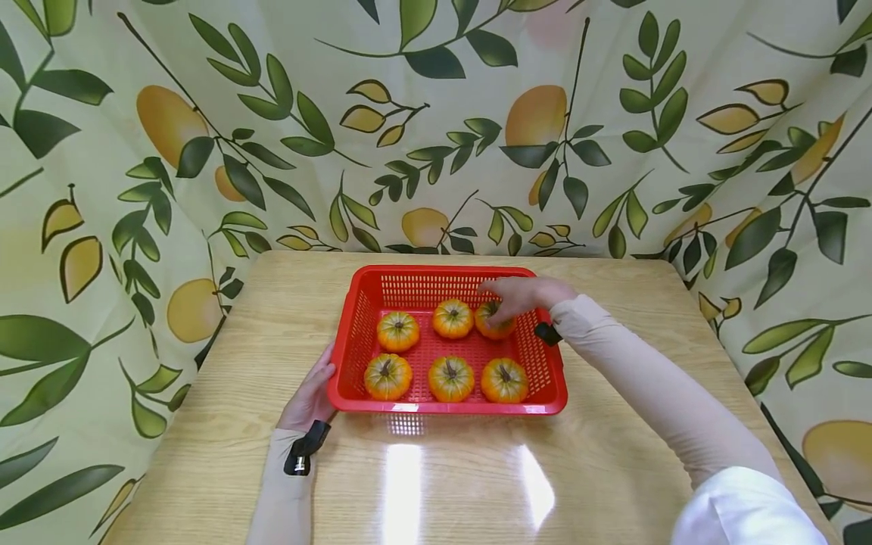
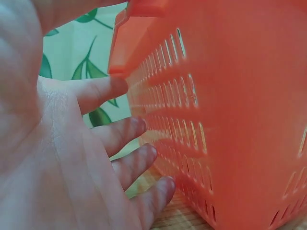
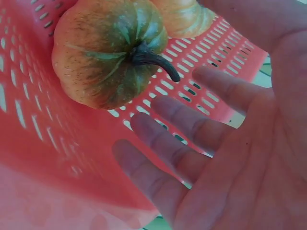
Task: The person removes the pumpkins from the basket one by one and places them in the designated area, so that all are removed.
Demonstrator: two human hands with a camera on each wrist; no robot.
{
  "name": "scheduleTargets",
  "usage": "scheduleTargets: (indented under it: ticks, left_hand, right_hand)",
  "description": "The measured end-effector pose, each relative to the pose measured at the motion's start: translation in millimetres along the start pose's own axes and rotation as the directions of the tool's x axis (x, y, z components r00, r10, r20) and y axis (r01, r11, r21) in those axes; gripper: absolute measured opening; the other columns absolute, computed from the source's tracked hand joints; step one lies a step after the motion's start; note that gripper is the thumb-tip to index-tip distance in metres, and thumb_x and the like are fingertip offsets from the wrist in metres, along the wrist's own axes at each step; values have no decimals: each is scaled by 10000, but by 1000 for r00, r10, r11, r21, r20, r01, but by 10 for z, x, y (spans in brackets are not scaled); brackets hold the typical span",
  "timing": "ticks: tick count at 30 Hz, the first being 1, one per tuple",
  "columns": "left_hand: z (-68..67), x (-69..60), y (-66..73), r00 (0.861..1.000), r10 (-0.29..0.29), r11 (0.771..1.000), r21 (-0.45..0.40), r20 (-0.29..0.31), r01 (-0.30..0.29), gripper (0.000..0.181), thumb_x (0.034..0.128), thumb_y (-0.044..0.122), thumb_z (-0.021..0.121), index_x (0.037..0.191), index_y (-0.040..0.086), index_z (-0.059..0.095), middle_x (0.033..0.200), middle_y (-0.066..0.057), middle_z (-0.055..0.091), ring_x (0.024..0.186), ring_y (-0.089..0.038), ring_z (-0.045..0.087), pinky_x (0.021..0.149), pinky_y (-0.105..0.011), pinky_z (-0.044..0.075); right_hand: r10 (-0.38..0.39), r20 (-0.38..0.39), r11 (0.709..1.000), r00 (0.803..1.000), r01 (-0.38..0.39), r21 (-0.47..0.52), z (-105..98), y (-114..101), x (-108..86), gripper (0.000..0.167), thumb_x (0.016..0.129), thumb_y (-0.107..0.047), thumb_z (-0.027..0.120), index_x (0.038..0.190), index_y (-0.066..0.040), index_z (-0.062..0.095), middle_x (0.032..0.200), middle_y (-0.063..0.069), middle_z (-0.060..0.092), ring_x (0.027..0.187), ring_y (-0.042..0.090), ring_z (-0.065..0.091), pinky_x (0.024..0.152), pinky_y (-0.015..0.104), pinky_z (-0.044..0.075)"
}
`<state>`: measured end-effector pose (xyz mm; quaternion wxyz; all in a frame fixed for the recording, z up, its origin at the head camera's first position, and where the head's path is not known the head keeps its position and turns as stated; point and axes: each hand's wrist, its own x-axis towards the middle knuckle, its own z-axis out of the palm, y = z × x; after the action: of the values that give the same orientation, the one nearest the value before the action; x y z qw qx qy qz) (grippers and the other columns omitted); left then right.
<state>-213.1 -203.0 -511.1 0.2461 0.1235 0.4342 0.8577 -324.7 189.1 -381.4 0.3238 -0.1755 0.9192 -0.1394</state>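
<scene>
Several small orange-and-yellow pumpkins, one of them the front middle pumpkin (image 1: 451,379), sit in two rows inside a red plastic basket (image 1: 447,407). My right hand (image 1: 521,295) reaches over the basket's right side, above the back right pumpkin (image 1: 492,322), partly covering it. In the right wrist view, the fingers (image 3: 177,120) are spread and extended beside a pumpkin (image 3: 108,52) with a dark curved stem, apart from it. At the basket's left side is my left hand (image 1: 313,390), its thumb at the rim. The left wrist view has its fairly straight fingers (image 2: 129,132) against or close to the slotted outer wall.
The basket stands on a light wooden table (image 1: 286,303). A cloth (image 1: 436,113) printed with leaves and fruit hangs behind and at both sides. Each wrist wears a small black camera, such as the left wrist camera (image 1: 306,448).
</scene>
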Motion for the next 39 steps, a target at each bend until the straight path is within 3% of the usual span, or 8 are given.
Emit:
scheduleTargets:
  ticks: [8,19,30,39]
  left_hand:
    - [-24,24,10,999,10,1000,12,34,-10,697,1068,232,442,1639,224,42,1616,88,373,1453,-104,414,1157,-303,401]
    - [-66,-28,-5,999,29,998,-53,30,-27,521,1081,157,334,1577,292,248,1585,103,427,1438,-97,440,1159,-300,402]
    - [-41,-42,-8,999,43,997,-64,24,-42,517,1079,120,290,1568,286,306,1601,76,413,1449,-109,430,1167,-305,398]
    - [-20,-43,-32,999,48,996,-79,13,-47,503,1080,117,296,1553,282,331,1586,66,436,1447,-129,433,1170,-315,402]
  right_hand:
    - [3,2,998,1000,-3,-59,55,25,29,743,917,-306,712,1567,-193,369,1561,172,420,1412,344,401,1198,577,325]
    - [-5,49,998,999,8,-62,111,-13,110,611,927,-301,712,1489,-208,490,1517,152,440,1344,325,414,1179,564,356]
    - [50,28,994,998,-47,-95,185,-58,96,641,909,-264,718,1503,-240,477,1503,132,429,1310,321,425,1146,553,388]
    - [47,-17,988,999,-49,-144,256,-33,136,582,868,-219,744,1413,-236,540,1427,123,450,1252,316,449,1075,511,442]
